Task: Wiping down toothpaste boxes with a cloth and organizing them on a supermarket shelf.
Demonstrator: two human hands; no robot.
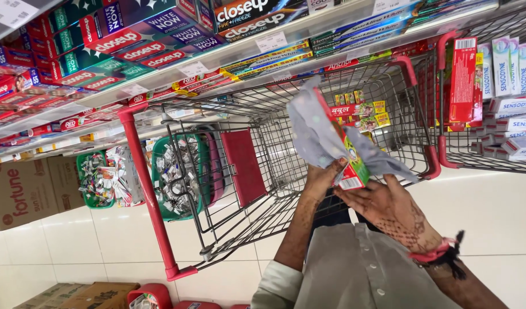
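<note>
My left hand grips the lower end of a long red and green carton, held up over a wire shopping cart with a red handle. A pale grey dotted cloth wraps round the carton's upper part and hangs down on the right. My right hand, with dark patterns on the skin and a red band at the wrist, lies open-palmed under the carton, its fingertips against the carton's end and the cloth's hanging edge. The cart's basket is bare wire below my hands.
Shelves packed with long red, green and blue cartons run across the top. Green baskets of small packets sit on the floor beyond the cart. Brown cardboard boxes stand at the left. A second wire cart is at the right.
</note>
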